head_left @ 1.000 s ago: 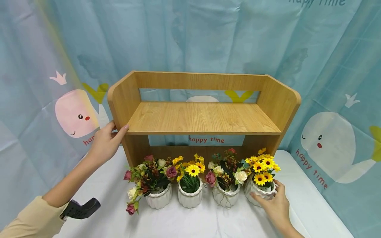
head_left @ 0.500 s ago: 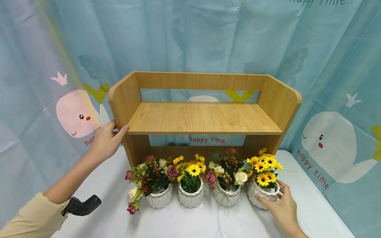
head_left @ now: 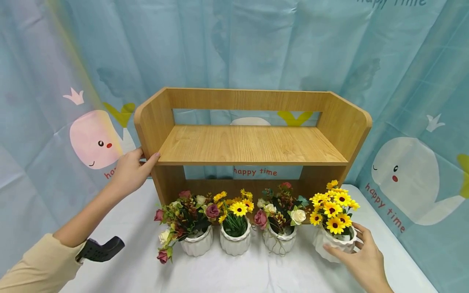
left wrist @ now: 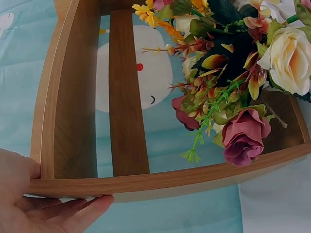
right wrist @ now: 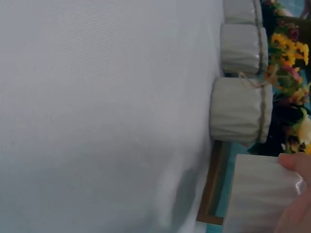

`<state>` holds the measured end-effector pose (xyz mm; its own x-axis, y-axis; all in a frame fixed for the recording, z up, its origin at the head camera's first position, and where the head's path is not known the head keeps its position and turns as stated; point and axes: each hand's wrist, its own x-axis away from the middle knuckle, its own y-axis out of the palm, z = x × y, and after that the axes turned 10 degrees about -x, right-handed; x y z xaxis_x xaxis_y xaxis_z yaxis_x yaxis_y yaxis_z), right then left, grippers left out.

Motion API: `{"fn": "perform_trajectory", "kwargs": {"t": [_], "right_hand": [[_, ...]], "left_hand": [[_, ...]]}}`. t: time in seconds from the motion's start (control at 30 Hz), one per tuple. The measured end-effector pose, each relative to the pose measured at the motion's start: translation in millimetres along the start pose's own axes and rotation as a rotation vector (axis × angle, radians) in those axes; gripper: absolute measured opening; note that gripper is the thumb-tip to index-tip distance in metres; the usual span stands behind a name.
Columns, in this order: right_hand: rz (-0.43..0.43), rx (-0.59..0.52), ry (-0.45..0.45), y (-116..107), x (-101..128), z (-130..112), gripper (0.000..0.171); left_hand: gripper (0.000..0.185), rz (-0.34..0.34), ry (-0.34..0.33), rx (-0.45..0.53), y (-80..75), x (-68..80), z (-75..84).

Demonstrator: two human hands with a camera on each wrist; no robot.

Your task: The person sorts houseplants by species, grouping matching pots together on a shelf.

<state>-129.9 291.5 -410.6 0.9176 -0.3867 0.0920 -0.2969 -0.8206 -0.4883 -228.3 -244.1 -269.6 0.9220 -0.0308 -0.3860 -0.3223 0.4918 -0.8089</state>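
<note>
A wooden shelf (head_left: pixel 249 144) stands at the back of the white table (head_left: pixel 234 272). My left hand (head_left: pixel 130 171) grips its left side panel (left wrist: pixel 53 121), thumb on the front edge. Several white ribbed pots of artificial flowers stand in a row before it. My right hand (head_left: pixel 360 256) holds the rightmost one, a sunflower pot (head_left: pixel 335 240), slightly apart from the row and tilted right. The right wrist view shows that pot (right wrist: pixel 262 194) under my fingers. Beside it stand a rose pot (head_left: pixel 278 238), a second sunflower pot (head_left: pixel 235 238) and another rose pot (head_left: pixel 196 240).
A blue curtain (head_left: pixel 403 101) printed with whales hangs behind and on both sides. The table's right edge (head_left: pixel 414 260) runs close to my right hand. The shelf's top board (head_left: pixel 249 142) carries nothing. A black wrist-camera mount (head_left: pixel 100 250) shows on my left forearm.
My right hand has drawn the rightmost sunflower pot to the right and a little forward, away from the row. The left hand has stayed on the shelf's side.
</note>
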Motion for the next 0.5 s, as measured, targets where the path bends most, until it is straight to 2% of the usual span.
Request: {"fn": "perform_trajectory", "kwargs": {"t": [0.5], "right_hand": [[0.015,0.030,-0.051,-22,11,-24,0.132]], "left_hand": [[0.052,-0.081,0.022,-0.114,-9.1,-3.8,0.1]]}}
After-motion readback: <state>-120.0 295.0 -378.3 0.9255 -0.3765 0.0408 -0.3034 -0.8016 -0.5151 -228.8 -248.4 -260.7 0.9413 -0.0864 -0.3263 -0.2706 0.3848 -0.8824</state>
